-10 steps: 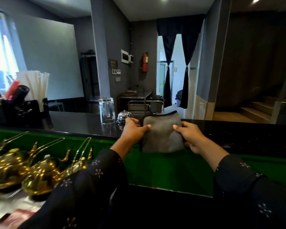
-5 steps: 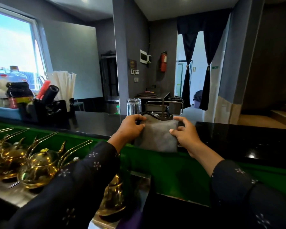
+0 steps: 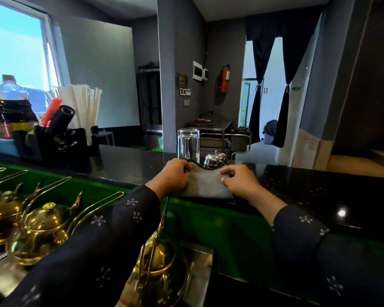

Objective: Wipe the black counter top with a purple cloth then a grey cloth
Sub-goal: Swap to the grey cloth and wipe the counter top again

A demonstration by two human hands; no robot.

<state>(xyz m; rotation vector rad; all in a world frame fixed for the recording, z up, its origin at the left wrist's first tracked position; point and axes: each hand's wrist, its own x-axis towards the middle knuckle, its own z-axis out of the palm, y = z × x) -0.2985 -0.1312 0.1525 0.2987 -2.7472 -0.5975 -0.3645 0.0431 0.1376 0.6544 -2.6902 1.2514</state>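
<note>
The folded grey microfibre cloth [image 3: 205,185], held up off the surface between both hands a moment ago, now lies flat on the glossy black stone desk [image 3: 319,189], just this side of the upturned clear drinking glass [image 3: 188,144]. That suggests the purple pass is over and the grey wipe is about to start, though no purple cloth is in view from here. The left hand [image 3: 172,176] curls over the cloth's left edge nearest the glass, fingers bent and gripping the fabric; the right hand [image 3: 239,180] sits on the cloth's right edge, farther from the glass, thumb and fingers pinching the hem against the desk. The cloth spreads between the two hands, its far border touching or just short of the small domed chrome bell [image 3: 215,160] right beside the glass. Sweeping sideways looks safer than pushing toward the glass.
</note>
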